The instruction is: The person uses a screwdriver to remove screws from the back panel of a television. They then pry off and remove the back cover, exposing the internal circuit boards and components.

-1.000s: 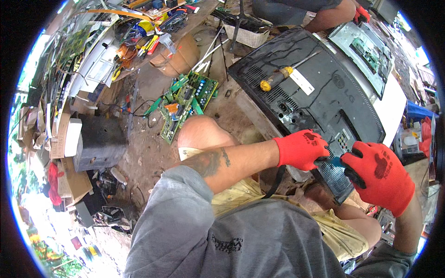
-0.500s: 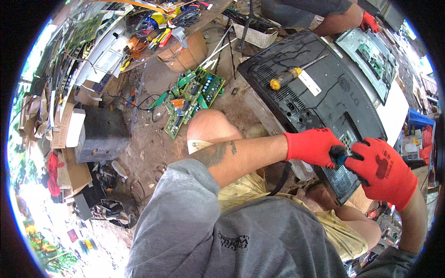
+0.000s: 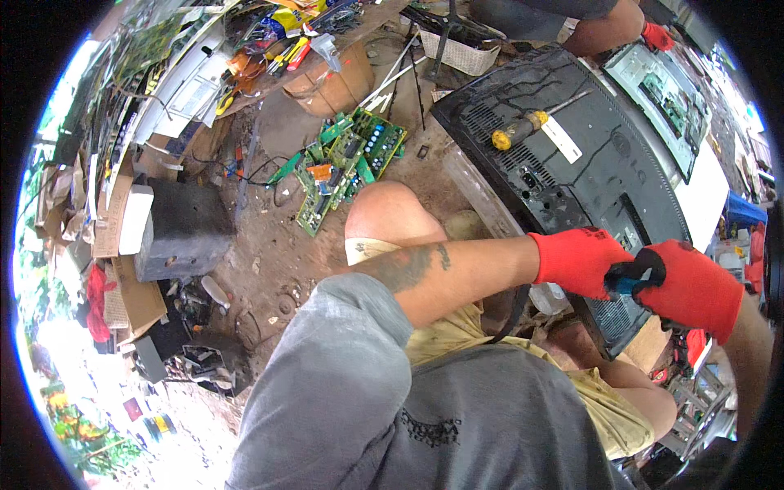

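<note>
A black flat-screen television lies face down in front of me, its vented back cover up. My left hand, in a red glove with dark fingertips, is closed over the near part of the cover. Against its fingertips, my right hand, gloved alike, is curled shut. A small blue piece shows between the two hands; the fingers hide most of it and its kind is unclear. Farther up the cover rests a screwdriver with a yellow and black handle, beside a white label.
Green circuit boards lie on the dirt floor left of the television. Behind them stands a brown round tub. A black box sits at the left. At the far right, another person's red-gloved hand is by an opened panel.
My hands have drawn closer together, and the right wrist has turned, showing the glove's dark thumb. The view has shifted slightly; the screwdriver still lies on the cover.
</note>
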Action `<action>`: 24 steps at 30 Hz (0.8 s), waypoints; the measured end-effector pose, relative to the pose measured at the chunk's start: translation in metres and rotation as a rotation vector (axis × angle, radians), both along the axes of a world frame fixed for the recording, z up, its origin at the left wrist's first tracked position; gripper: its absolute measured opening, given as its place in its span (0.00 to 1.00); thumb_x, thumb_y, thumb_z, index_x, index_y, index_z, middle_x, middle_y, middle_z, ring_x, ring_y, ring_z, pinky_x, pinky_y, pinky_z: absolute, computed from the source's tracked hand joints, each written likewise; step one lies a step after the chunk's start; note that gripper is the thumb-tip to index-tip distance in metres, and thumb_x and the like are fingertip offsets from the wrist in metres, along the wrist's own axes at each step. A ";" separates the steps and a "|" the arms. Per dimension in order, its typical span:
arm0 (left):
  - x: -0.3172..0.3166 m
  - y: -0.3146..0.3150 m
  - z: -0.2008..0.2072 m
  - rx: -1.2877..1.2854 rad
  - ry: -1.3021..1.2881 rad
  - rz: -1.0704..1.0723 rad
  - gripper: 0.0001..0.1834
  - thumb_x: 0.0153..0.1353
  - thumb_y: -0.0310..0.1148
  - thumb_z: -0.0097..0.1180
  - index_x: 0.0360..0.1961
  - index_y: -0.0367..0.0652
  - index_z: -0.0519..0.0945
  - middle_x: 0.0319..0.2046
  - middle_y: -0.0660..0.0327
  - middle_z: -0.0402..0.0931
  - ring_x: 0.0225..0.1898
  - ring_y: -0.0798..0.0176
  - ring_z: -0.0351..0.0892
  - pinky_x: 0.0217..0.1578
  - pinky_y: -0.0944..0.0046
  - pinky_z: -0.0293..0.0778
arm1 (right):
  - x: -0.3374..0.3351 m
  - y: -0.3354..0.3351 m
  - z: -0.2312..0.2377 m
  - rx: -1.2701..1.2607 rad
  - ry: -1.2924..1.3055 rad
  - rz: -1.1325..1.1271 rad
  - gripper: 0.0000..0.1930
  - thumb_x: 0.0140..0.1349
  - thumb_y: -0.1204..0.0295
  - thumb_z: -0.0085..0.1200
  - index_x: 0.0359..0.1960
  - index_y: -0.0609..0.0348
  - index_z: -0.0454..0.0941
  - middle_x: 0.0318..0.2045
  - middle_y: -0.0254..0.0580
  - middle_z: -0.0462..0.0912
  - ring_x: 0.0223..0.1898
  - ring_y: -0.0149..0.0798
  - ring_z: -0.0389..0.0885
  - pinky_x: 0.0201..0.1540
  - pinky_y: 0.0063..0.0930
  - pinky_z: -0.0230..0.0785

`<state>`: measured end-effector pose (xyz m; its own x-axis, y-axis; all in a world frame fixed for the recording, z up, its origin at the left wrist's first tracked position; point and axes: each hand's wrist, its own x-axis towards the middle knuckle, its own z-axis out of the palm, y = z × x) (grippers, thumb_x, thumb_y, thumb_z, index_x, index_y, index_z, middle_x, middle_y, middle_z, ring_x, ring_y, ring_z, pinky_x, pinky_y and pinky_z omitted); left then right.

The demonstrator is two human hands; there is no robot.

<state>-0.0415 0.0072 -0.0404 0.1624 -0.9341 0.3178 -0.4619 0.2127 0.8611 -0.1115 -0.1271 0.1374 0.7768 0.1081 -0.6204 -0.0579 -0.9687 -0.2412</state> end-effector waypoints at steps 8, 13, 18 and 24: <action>-0.004 -0.017 -0.014 0.047 -0.154 -0.052 0.19 0.51 0.44 0.62 0.43 0.47 0.82 0.37 0.49 0.83 0.43 0.43 0.82 0.44 0.46 0.77 | 0.005 -0.007 -0.012 -0.128 0.253 -0.069 0.13 0.54 0.64 0.60 0.25 0.64 0.81 0.19 0.43 0.82 0.21 0.44 0.83 0.27 0.36 0.76; -0.007 -0.018 -0.039 0.135 -0.266 -0.036 0.20 0.52 0.46 0.60 0.42 0.46 0.84 0.38 0.49 0.84 0.43 0.43 0.83 0.44 0.46 0.78 | 0.007 0.011 -0.015 -0.182 0.159 -0.283 0.12 0.48 0.68 0.64 0.31 0.63 0.81 0.32 0.55 0.82 0.37 0.55 0.83 0.40 0.43 0.75; -0.004 -0.021 -0.038 0.231 -0.282 -0.090 0.19 0.52 0.44 0.59 0.40 0.42 0.84 0.38 0.47 0.84 0.43 0.44 0.83 0.43 0.46 0.78 | 0.008 0.002 -0.022 -0.304 0.030 -0.020 0.14 0.46 0.68 0.65 0.34 0.63 0.81 0.32 0.55 0.82 0.36 0.57 0.82 0.39 0.45 0.75; -0.012 -0.037 -0.050 0.256 -0.235 -0.111 0.19 0.50 0.43 0.59 0.40 0.46 0.87 0.41 0.51 0.84 0.46 0.45 0.83 0.45 0.46 0.77 | 0.012 -0.023 -0.024 -0.235 0.155 -0.224 0.16 0.46 0.69 0.67 0.36 0.61 0.79 0.36 0.53 0.81 0.40 0.56 0.81 0.43 0.43 0.74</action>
